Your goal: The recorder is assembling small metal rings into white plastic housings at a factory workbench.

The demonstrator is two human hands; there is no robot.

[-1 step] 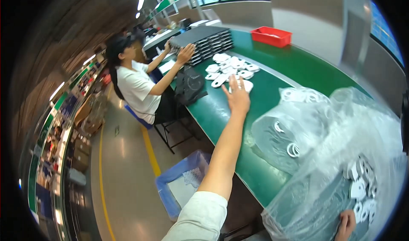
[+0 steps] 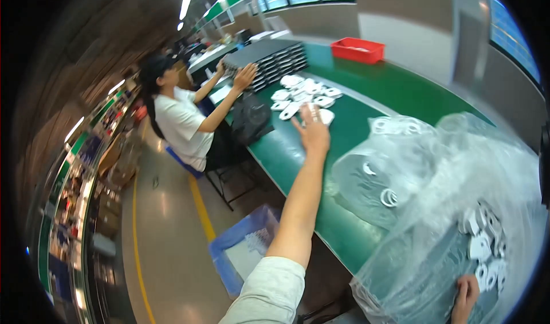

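My left hand (image 2: 314, 134) reaches far out over the green table, its fingers spread on or just above a white flat part (image 2: 326, 116). Just beyond lies a loose pile of white plastic pieces (image 2: 298, 95), some with round holes. At the lower right my right hand (image 2: 467, 292) has its fingers curled in; what they hold, if anything, is hidden. Beside it several white pieces with holes (image 2: 481, 246) lie within or under a large clear plastic bag (image 2: 452, 169). More white rings (image 2: 389, 197) show in the bag's left part.
A co-worker (image 2: 183, 115) sits at the table's left edge, both hands at a stack of dark trays (image 2: 275, 63). A black bag (image 2: 251, 116) lies by them. A red bin (image 2: 358, 49) stands at the back, and a blue crate (image 2: 232, 266) below the table edge.
The view has shifted slightly, so the table and its things sit a little further left. My left hand stays at the white part, and my right hand is still curled by the bag.
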